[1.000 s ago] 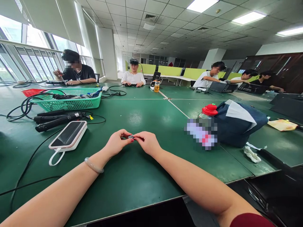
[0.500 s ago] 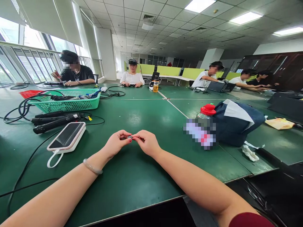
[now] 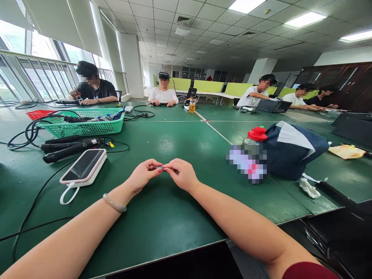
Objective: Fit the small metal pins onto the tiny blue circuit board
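Note:
Both of my hands meet above the green table (image 3: 174,217), near its front edge. My left hand (image 3: 144,176) pinches a tiny shiny metallic object (image 3: 160,167) between thumb and fingers. From the other side, my right hand (image 3: 182,174) is closed, its thumb and fingertips pressed together at the same object. The fingers hide most of the small item, so its shape is too small to tell. A pale bracelet (image 3: 114,203) circles my left wrist.
Left lie a white-cased phone (image 3: 84,166), black handles (image 3: 69,149), cables and a green basket (image 3: 87,130). To the right stand a red-lidded bottle (image 3: 257,133) and a dark blue bag (image 3: 290,155). Several people sit around the table, beyond an amber bottle (image 3: 192,105).
The whole view has shifted very slightly, with objects appearing a little to the right. My hands keep nearly the same pose around the small object.

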The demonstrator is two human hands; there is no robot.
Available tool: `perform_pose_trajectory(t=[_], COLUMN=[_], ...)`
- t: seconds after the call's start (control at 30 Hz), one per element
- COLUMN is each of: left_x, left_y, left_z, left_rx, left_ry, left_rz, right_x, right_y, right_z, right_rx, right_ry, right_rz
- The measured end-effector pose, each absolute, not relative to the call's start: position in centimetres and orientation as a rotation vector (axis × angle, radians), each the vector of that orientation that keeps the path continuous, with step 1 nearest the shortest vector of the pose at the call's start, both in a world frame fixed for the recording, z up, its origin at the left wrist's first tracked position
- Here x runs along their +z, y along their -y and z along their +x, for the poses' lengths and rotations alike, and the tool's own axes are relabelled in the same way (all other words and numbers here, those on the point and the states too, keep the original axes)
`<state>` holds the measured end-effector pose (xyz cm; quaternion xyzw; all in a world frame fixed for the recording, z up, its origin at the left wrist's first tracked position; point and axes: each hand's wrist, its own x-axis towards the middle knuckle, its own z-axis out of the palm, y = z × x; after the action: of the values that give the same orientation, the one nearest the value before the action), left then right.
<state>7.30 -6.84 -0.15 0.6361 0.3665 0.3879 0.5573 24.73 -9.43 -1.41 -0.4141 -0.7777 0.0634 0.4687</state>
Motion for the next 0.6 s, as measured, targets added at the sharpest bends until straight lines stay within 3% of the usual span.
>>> perform_pose_trajectory(t=[0.27, 0.6], left_x=[-0.21, -0.14], left_y=[6.63, 6.51], left_z=[7.06, 7.06], left_rx=[0.887, 0.843], left_ry=[-0.819, -0.951], left_rz=[1.464, 1.567], right_x=[-1.33, -1.67], right_y=[9.42, 9.04], right_z=[25.17, 25.21], right_rx=[0.01, 0.175], right_ry=[2.037, 2.011], right_rz=[-1.016, -1.099])
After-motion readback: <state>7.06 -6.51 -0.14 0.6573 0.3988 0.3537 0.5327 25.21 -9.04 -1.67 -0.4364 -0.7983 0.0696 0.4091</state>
